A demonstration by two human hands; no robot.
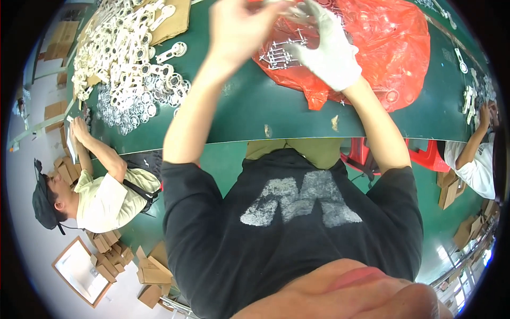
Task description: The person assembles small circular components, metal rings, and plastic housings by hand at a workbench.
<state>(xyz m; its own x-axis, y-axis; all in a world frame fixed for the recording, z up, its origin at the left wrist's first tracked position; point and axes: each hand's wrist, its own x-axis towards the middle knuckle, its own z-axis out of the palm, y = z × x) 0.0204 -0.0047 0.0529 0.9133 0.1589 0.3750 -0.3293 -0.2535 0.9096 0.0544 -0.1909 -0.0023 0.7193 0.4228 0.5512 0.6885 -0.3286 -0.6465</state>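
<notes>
My left hand (236, 29), bare and smeared by motion, is raised at the top edge with its fingers toward my right hand. A white glove covers my right hand (332, 56), whose thumb stands well apart from its curved fingers. Between the hands, a blurred pale, shiny shape (293, 13) is cut by the frame edge; I cannot make out its kind or which hand touches it. Below them lies an open red plastic bag (390, 48), with silvery branched metal parts (281, 54) on it near my right thumb.
A large heap of cream ring-ended parts (119, 48) covers the table's left side, beside clear rings (133, 109) and cardboard (172, 21). A co-worker (101, 191) sits left; another person (473, 159) works far right near pale parts (469, 103). Red stools (425, 155) stand under the green table (234, 119).
</notes>
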